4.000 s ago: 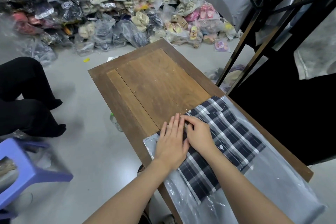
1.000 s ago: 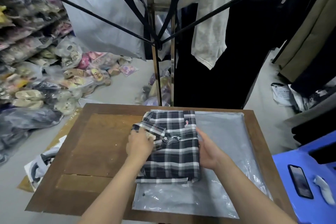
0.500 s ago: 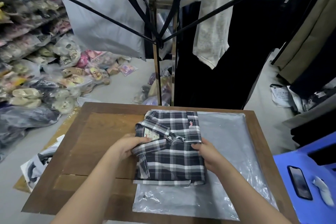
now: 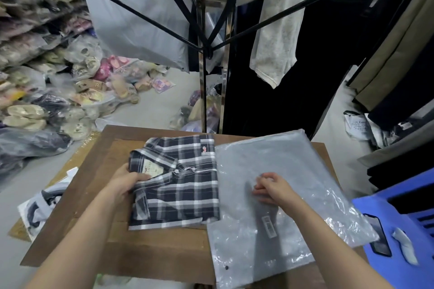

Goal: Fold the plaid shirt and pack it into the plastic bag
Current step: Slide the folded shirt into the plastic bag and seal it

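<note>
The folded dark plaid shirt (image 4: 178, 185) lies collar-up on the left half of the wooden table (image 4: 150, 248). My left hand (image 4: 124, 183) grips its left edge near the collar label. To the right of the shirt lies the grey plastic bag (image 4: 281, 166), flat on the table, its right side hanging over the table edge. My right hand (image 4: 272, 189) rests on the middle of the bag and pinches its plastic with curled fingers.
A clothes rack with black hangers (image 4: 204, 47) and hanging garments stands just behind the table. A blue plastic stool (image 4: 404, 199) with a phone (image 4: 380, 239) sits at the right. Bagged shoes (image 4: 77, 91) pile up on the floor at the left.
The shirt has come off the bag and slid left onto the bare wood. My right hand has left the shirt and now pinches the bag, which has shifted right.
</note>
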